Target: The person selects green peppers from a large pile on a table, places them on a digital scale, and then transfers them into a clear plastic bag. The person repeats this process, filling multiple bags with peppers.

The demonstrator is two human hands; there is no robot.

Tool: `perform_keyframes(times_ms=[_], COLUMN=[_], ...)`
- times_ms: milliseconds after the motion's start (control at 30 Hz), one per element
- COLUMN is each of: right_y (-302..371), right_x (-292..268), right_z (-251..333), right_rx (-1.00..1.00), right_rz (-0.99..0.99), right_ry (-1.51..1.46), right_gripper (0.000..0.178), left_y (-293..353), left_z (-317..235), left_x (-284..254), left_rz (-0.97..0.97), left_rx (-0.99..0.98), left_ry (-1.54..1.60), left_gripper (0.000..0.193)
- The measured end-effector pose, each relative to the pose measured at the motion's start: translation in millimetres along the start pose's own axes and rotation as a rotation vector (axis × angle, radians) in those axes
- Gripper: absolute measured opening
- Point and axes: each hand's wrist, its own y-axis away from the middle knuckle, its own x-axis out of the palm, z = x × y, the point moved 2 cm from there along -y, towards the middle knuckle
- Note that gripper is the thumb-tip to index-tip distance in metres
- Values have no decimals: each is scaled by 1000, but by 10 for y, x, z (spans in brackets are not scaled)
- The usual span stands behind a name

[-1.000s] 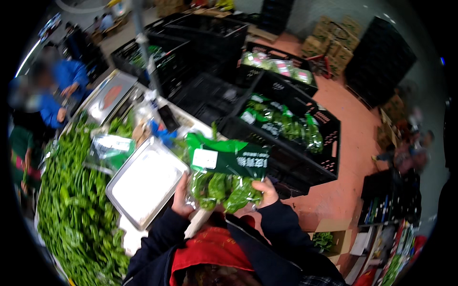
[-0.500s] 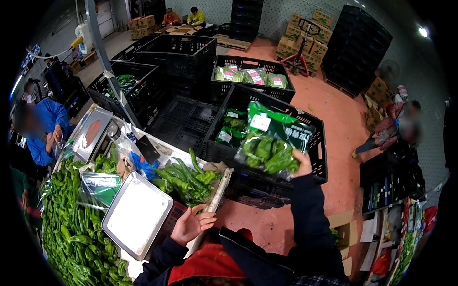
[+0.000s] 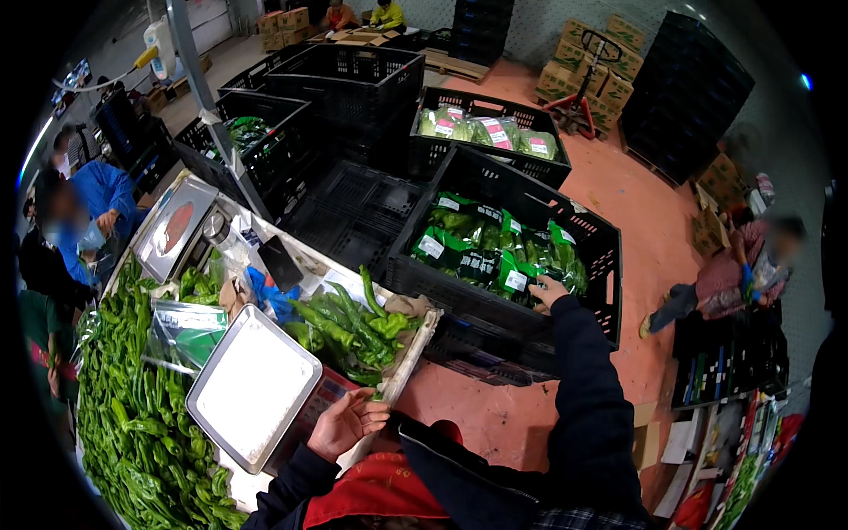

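Note:
My right hand [image 3: 549, 291] reaches over the near wall of a black crate [image 3: 590, 231], fingers spread on a clear bag of green peppers [image 3: 521, 276] that lies among several like bags. My left hand [image 3: 344, 424] hovers palm-up and empty at the table's near edge, beside the flat metal tray [image 3: 252, 389] of a red scale. Just beyond it, loose long green peppers [image 3: 349, 327] are piled in a shallow box.
A large heap of green peppers [image 3: 124, 433] and empty clear bags [image 3: 181, 329] cover the table's left. Empty black crates [image 3: 353, 208] and another crate of bagged greens [image 3: 486, 132] stand behind. People work at the left [image 3: 97, 199]; one crouches at the right [image 3: 724, 274].
My right hand carried the bag of peppers from in front of me out over the crate and set it down among the others. My left hand let go and stayed by the scale.

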Motion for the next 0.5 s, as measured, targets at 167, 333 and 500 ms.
perform_keyframes(times_ms=[167,333,500], right_y=[-710,654,2031], right_x=[-86,745,2064], right_z=[-372,934,1440], right_rx=[-531,-731,-879], right_rz=[-391,65,649], right_ry=[158,-596,-484], right_gripper=[35,28,21], left_y=[110,694,1353], left_z=[-73,35,303], left_x=[63,-138,-389], left_rz=[40,-114,-321], left_rx=[21,213,375], left_ry=[-58,-228,-466], left_gripper=[50,45,42])
